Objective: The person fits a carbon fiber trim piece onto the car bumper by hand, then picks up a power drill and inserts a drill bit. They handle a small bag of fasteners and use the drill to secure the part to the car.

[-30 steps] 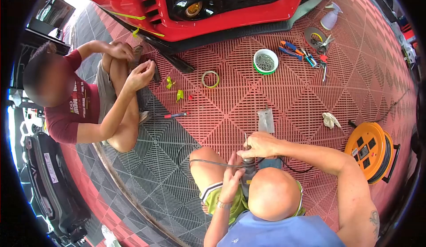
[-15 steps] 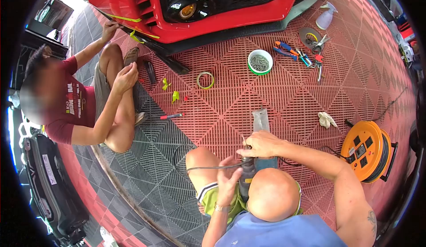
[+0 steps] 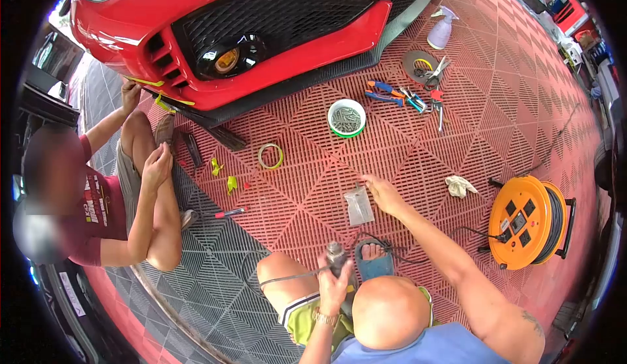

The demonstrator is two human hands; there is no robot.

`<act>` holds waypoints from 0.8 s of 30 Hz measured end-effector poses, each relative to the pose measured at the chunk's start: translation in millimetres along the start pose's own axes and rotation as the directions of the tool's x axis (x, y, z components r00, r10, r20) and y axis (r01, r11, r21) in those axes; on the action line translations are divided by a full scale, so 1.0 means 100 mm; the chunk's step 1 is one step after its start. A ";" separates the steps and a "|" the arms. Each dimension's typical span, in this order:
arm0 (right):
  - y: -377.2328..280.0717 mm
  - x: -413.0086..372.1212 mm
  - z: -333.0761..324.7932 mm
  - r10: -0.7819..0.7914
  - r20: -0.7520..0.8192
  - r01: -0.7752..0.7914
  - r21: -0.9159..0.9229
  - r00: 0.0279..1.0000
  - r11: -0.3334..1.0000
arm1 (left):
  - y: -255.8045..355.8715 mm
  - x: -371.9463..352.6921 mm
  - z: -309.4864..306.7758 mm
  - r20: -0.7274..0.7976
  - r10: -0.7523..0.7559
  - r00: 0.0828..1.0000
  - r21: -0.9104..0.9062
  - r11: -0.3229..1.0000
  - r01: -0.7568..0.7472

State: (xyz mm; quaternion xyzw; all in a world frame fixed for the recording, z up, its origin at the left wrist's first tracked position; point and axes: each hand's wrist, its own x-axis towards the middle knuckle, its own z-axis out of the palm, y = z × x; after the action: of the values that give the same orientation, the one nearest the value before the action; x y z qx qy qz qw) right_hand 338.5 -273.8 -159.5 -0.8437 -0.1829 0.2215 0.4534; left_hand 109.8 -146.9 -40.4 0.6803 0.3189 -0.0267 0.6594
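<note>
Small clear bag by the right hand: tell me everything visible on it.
The small clear plastic bag lies flat on the red grid floor tiles, just beyond the person's sandalled foot. It is thin, greyish-transparent film, roughly rectangular, with its long axis pointing away from the person. Its contents are too small to make out. The right hand reaches to its far corner with fingers extended; contact cannot be confirmed. The left hand, gripping a power tool, is apart from it.

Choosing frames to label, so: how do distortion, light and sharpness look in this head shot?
Head view: heavy fisheye, black corners, floor grid bowed at the edges; even daylight, sheen on the red bumper; right hand, left hand and drill sharp.
</note>
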 end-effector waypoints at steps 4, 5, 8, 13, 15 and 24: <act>0.23 -0.09 0.01 -0.105 0.224 0.182 -0.357 0.969 0.916 | 0.00 0.66 -0.02 -0.092 0.014 0.996 0.062 0.998 -0.008; 0.23 -0.16 0.00 -0.094 0.243 0.177 -0.347 0.966 0.921 | -0.30 0.91 -0.11 -0.058 0.006 0.998 0.146 0.989 0.003; 0.22 -0.39 -0.03 -0.155 0.204 0.219 -0.349 0.967 0.911 | -0.82 1.52 -0.21 -0.028 -0.213 0.977 -0.010 0.977 0.213; 0.21 -0.60 -0.03 -0.250 0.160 0.292 -0.343 0.955 0.893 | -1.24 1.96 -0.40 -0.076 -0.249 0.965 0.179 0.949 0.259; 0.24 -0.61 0.01 -0.200 0.084 0.217 -0.334 0.976 0.917 | -0.98 1.88 -0.43 -0.065 -0.217 0.974 0.225 0.948 0.227; 0.34 -0.12 -0.16 0.000 0.232 0.079 -0.331 0.973 0.940 | -0.95 1.74 -0.48 -0.096 0.082 0.992 0.595 0.804 -0.009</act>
State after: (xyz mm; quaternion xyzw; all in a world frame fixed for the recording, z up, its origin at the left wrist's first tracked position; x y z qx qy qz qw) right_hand 341.0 -309.2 -178.0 -0.8740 -0.2862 0.2734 0.2819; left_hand 184.6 -40.8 -197.6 0.8600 0.3162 -0.0692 0.3945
